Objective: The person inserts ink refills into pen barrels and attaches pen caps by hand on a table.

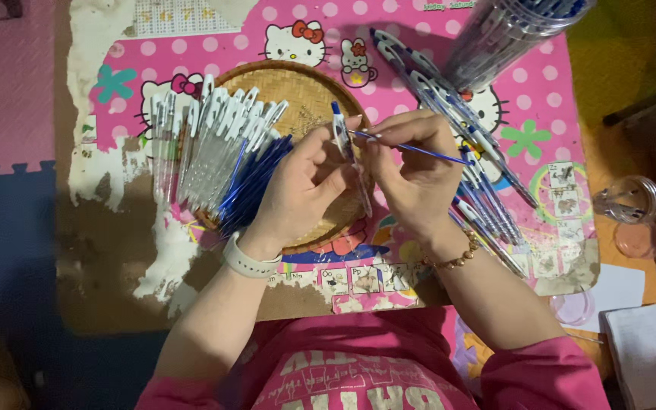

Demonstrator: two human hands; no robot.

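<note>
- Left hand (pixel 301 186): closed round a clear pen barrel (pixel 349 156) with a blue tip, held upright-tilted over the middle of the woven tray (pixel 309 87). Thumb and fingers pinch the barrel along its length. A white wristband (pixel 248 260) sits on this wrist.
- Right hand (pixel 415 171): fingertips pinched on a thin blue ink refill (pixel 411 149). The refill runs nearly level, its left end touching the barrel near the top, its right end jutting out past the knuckles. A gold bead bracelet (pixel 453 260) sits on this wrist.
- Both hands are close together, just above the near right part of the tray.
- Tray contents, left side: a fanned stack of clear pen barrels with white clips (pixel 214 140); just beside it, toward the hands, a bundle of blue refills (pixel 256 186).
- Right of the hands: a row of assembled blue-and-white pens (pixel 480 175) lying on the pink cartoon-print table top (pixel 434 45), running from far to near.
- Far right corner: a clear bag of pens (pixel 510 30).
- Right edge, off the table: a round clear container (pixel 632 199).
</note>
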